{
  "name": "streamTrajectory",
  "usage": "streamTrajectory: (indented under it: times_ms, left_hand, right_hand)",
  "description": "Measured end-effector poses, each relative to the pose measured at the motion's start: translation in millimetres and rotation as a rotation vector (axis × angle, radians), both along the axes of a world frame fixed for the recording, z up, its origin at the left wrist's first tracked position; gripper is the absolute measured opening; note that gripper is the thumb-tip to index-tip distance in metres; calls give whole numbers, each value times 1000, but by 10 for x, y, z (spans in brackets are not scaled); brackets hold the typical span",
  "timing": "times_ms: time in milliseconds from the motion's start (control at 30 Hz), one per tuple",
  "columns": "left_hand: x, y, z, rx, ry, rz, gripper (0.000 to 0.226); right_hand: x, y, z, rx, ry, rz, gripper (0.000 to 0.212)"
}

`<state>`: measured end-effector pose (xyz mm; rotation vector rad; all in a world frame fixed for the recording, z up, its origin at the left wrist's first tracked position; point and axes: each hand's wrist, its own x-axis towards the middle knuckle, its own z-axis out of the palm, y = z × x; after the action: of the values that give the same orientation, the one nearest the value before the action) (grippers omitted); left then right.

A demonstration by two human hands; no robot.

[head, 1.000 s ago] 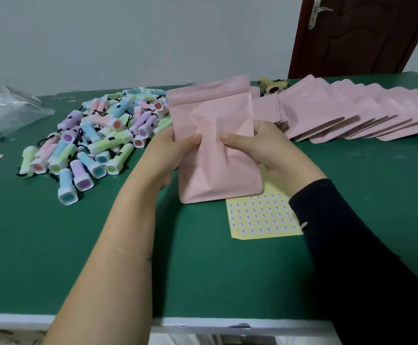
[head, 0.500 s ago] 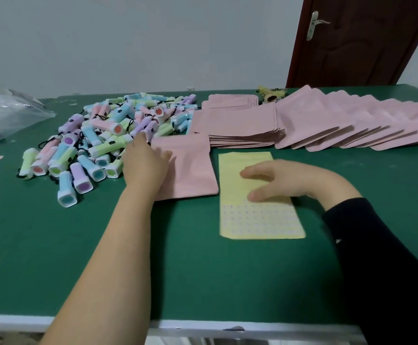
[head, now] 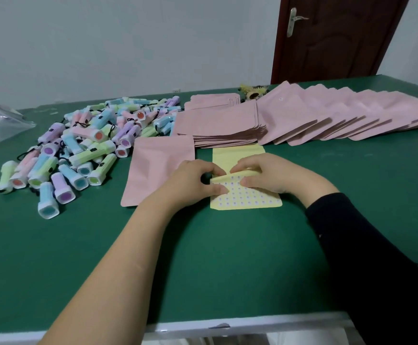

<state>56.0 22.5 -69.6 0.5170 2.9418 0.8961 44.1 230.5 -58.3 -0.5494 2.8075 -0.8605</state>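
Head view: the yellow sticker sheet (head: 250, 198) lies on the green table (head: 203, 257), just beside a pink pouch (head: 153, 170) that is laid flat with no sticker to be seen on it. The sheet is bent up across its middle by the right hand (head: 265, 175), whose curled fingers pinch the fold. Its left edge is pinched by the left hand (head: 193, 181). No sticker is judged to be lifted yet. A fanned row of pouches (head: 339, 115) seems finished. A stack of empty pouches (head: 218, 123) and a heap of small flashlights (head: 91, 150) are left.
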Motion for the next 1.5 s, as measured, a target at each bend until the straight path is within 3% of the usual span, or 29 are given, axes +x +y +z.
streamTrajectory:
  times_ms: [200,433,967,1167,1233,1333,1433,1500]
  left_hand:
    - [-33,65,-99,24,94,91,3]
    - [-48,81,-115,80,73,120,27]
    - [-30,83,-100,92,72,120,26]
    - [9,105,-48,65,73,69,17]
    - [-6,40,39,118,154,179,26]
    - [-87,-307,159,257,286,568,30]
    - [-178,-676,111,171,94,831,53]
    - [-183,-758,54,150,-69,900,61]
  right_hand:
    - [25,-110,-27,62,140,-128,23]
    - [69,-186,-38,-61,221,-132,21]
    - [86,-235,-30,-24,244,-132,23]
    - [101,-221,1,-335,334,-165,19]
    - [107,-216,8,-372,336,-165,13]
    - [100,-211,-17,-326,315,-159,6]
    - [90,-245,-64,-288,267,-149,6]
    - [82,-276,-78,-276,236,-147,7]
